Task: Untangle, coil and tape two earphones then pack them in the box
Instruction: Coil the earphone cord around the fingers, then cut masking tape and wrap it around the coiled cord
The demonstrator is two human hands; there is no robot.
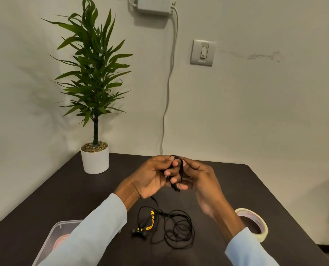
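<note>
1. Above the middle of the dark table [227,181], your left hand [152,177] and right hand [200,177] meet, raised off the surface.
2. Your left hand's fingers are curled, with black earphone cable [181,170] looped around them; your thumb lies over the top of the loops.
3. Your right hand's fingers are curled in against that same coil, pinching the cable on its right side.
4. From the coil a strand of cable drops past your left palm down to the loose tangle [176,230] lying on the table just in front of you, between your two forearms.
5. At the left edge of that tangle lie black earbuds [139,232] and yellow parts [151,220]; you cannot tell from this view which strands belong to which earphone.
6. Your clear plastic box [52,234] sits at the near left, partly hidden under your left sleeve [94,233]; something reddish shows inside it.
7. Your roll of tape [255,221] lies flat at the near right, just beside your right forearm.
8. At the far left corner of the table stands a potted plant [94,83] in a white pot.
9. On the wall behind, a light switch [203,52] is mounted, with a white cord [169,83] running down from a white unit [153,4] above.
</note>
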